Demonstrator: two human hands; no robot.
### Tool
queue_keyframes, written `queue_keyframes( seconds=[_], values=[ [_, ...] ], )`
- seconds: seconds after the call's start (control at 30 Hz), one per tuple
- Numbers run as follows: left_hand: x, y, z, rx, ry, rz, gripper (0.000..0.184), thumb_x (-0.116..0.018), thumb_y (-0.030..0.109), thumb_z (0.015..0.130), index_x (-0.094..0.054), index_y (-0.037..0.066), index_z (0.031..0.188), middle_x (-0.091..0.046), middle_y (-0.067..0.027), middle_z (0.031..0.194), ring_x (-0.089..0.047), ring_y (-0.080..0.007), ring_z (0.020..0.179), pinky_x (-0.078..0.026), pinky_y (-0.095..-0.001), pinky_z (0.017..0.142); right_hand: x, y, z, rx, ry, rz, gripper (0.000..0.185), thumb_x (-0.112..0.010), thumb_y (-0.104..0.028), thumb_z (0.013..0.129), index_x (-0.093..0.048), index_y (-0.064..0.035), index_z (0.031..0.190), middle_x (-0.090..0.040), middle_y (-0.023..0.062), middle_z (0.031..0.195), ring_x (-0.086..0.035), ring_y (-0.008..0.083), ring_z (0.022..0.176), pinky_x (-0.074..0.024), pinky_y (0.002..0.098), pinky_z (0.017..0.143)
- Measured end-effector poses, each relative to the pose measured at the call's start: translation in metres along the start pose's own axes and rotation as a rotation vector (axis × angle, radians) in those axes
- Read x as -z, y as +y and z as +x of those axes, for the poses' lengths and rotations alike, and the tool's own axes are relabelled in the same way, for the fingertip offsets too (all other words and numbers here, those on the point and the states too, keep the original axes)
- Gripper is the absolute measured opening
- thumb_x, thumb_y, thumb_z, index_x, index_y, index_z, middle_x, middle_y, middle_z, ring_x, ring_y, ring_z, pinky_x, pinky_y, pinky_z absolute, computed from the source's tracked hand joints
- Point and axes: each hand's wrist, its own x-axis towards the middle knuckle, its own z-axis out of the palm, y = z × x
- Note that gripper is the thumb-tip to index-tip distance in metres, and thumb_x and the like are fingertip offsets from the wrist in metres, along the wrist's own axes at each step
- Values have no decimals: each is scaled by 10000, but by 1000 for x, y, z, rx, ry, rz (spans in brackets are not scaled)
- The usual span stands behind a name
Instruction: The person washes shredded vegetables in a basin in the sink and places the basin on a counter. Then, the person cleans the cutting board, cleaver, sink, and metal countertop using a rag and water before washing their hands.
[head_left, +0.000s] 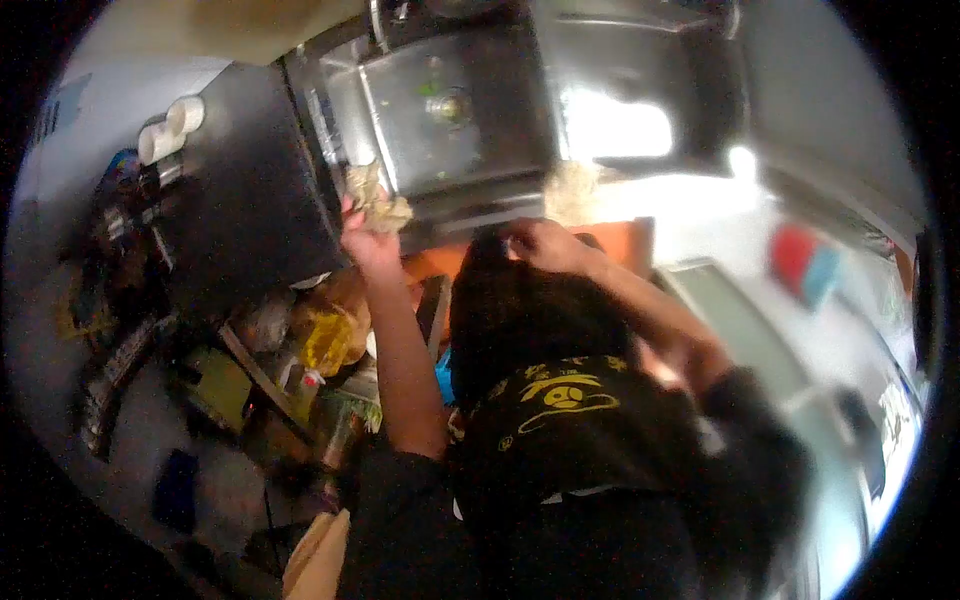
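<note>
My left hand is closed around a crumpled beige cloth, held up near the front edge of a metal sink. The cloth's upper part sticks out above the fingers. Close to my body, my right hand is at the top of a black apron with a yellow print. Its fingers are curled at the dark fabric, blurred, and whether they grip it is hard to make out. Another beige cloth lies at the sink's front edge, beyond my right hand.
A second basin adjoins on the right. At left is a dark countertop with white rolls. Cluttered items, including a yellow bag, fill the lower left. A blurred red and blue object is at right.
</note>
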Motion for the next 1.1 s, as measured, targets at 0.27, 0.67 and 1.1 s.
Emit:
queue_keyframes(
  seconds=[0.27,0.67,1.1],
  values=[
    [-12,105,-66,-203,341,-74,530,-473,98,804,-484,39,1330,-443,-212,1409,-458,-404,1289,-326,-585,1088,-120,-79,151,184,-319,171,317,-637,-229,843,-646,-65,1115,-670,169,1093,-639,358,986,-522,448,834],
    [41,112,-16,27,122,-203,581,-498,153,796,-477,14,1360,-450,-193,1428,-431,-363,1328,-343,-555,1085,-70,-38,180,-35,-81,-286,537,-642,-291,855,-522,-78,1334,-629,211,1170,-613,368,1058,-488,423,919],
    [25,116,41,234,6,-226,592,-503,90,812,-413,-43,1382,-454,-196,1404,-437,-354,1310,-339,-482,1113,-24,-60,180,-152,497,-143,557,-630,-168,810,-494,-53,1338,-503,214,1359,-464,390,1267,-399,419,1061]
  ],
)
